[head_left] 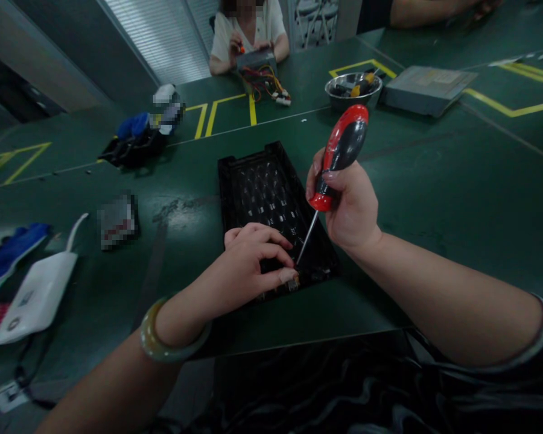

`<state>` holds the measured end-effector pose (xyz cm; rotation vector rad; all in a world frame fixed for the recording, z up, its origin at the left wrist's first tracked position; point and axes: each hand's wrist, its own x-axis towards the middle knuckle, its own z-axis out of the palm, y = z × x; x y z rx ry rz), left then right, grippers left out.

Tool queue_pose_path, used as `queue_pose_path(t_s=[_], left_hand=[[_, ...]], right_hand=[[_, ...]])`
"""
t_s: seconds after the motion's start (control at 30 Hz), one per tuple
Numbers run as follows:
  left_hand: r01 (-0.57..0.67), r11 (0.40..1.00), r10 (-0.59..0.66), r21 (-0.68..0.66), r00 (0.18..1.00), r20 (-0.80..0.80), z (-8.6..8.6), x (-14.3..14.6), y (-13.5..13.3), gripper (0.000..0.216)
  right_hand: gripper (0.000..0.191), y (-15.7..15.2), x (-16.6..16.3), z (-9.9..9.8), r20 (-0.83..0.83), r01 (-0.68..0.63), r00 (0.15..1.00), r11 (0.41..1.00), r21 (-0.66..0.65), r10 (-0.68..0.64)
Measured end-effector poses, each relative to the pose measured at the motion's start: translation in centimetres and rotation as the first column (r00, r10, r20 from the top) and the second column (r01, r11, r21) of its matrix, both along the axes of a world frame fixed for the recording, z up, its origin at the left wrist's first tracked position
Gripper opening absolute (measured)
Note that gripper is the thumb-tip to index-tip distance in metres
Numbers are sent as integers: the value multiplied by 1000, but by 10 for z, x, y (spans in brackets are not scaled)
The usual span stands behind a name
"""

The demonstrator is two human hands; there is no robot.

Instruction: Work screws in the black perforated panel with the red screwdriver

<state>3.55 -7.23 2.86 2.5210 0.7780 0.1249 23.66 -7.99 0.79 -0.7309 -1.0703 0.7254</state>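
At far left on the green counter (457,181) lies a white case (40,295), with a smaller dark box (117,222) nearer the middle. The black casing (262,187) sits in front of the person. The left hand (248,259) rests over its near end, thumb and forefinger drawn together by a small metal piece (293,282); whether they pinch it, I cannot tell. The right hand (355,205) grips the screwdriver (342,154) by its handle, the shaft leaning down toward those fingertips. For good work here, I'd bring the shaft into line with whatever it meets, press evenly, brace the casing with the left palm and keep fingertips out of the tip's path. Further right stand a metal bowl (335,99) and a grey box (428,90).
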Motion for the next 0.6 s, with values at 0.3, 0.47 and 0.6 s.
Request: queue_pose_path(t_s=[0.3,0.47,0.6], left_hand=[[2,1000,-2,6,1000,3,2,-4,-2,13],[38,999,-38,16,999,10,2,-4,-1,16],[41,999,-41,1,999,23,2,-4,0,14]], right_hand=[[12,-5,-2,4,-9,28,1000,999,-33,-28],[12,-5,-3,5,-43,51,998,995,-85,-54],[12,-5,-3,4,-96,65,992,986,-153,-81]])
